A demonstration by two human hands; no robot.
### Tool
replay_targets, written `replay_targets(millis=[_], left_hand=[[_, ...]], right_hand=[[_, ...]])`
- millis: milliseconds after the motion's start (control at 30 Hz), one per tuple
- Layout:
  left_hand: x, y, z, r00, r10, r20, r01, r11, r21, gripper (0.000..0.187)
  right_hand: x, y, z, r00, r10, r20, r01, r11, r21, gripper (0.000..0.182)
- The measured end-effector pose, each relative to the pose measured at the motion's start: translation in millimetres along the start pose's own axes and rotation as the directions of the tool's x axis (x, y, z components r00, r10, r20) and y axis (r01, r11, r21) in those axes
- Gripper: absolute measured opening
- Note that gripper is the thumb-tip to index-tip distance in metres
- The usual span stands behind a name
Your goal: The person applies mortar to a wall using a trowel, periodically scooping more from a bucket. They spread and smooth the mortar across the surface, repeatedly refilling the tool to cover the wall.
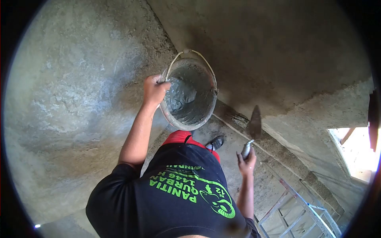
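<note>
My left hand (155, 92) is closed on the left rim of a bucket (210, 113), its thumb over the edge. Wet grey mortar (180, 93) lies inside the bucket, and a wire handle (205, 59) arches over its far side. To the lower right of the bucket, my right hand (248, 162) grips the handle of a trowel (255, 123). The pointed blade is directed away from me and is apart from the bucket. No mortar load can be made out on the blade.
A metal ladder (305, 206) stands at the lower right. Rough plastered walls (79, 91) surround me, with a bright opening (355, 150) at the right. A ledge (278, 150) runs diagonally past the trowel. My shoe (215, 143) shows on the floor below the bucket.
</note>
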State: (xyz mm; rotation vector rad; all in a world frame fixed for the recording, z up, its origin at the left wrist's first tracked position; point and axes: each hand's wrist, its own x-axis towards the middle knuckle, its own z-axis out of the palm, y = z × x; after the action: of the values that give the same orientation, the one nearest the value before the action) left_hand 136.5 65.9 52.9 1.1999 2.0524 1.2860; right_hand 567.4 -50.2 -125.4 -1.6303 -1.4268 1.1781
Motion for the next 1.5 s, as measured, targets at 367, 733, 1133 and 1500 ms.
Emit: replay_targets(millis=[367,733,1133,1500], left_hand=[[15.0,-24.4,-26.3,0.963,0.193,0.189,-0.197,0.98,-0.002,0.029],[33.8,-20.7,-45.3,0.928,0.321,0.189,-0.312,0.947,-0.078,0.031],[59.3,-34.4,-69.2,0.908,0.366,0.205,-0.325,0.923,-0.208,0.029],[64.5,-6.0,-63.7,0.844,0.448,0.296,-0.398,0.892,-0.216,0.034]], right_hand=[[34.6,-159.0,-2.8,0.974,-0.174,0.143,0.211,0.928,-0.308,0.039],[75.3,-239.3,75.5,0.775,-0.35,0.526,0.622,0.568,-0.539,0.046],[110.7,-255.7,142.1,0.746,-0.337,0.574,0.584,0.745,-0.322,0.038],[135.3,-248.6,172.4,0.684,-0.191,0.703,0.397,0.907,-0.139,0.03]])
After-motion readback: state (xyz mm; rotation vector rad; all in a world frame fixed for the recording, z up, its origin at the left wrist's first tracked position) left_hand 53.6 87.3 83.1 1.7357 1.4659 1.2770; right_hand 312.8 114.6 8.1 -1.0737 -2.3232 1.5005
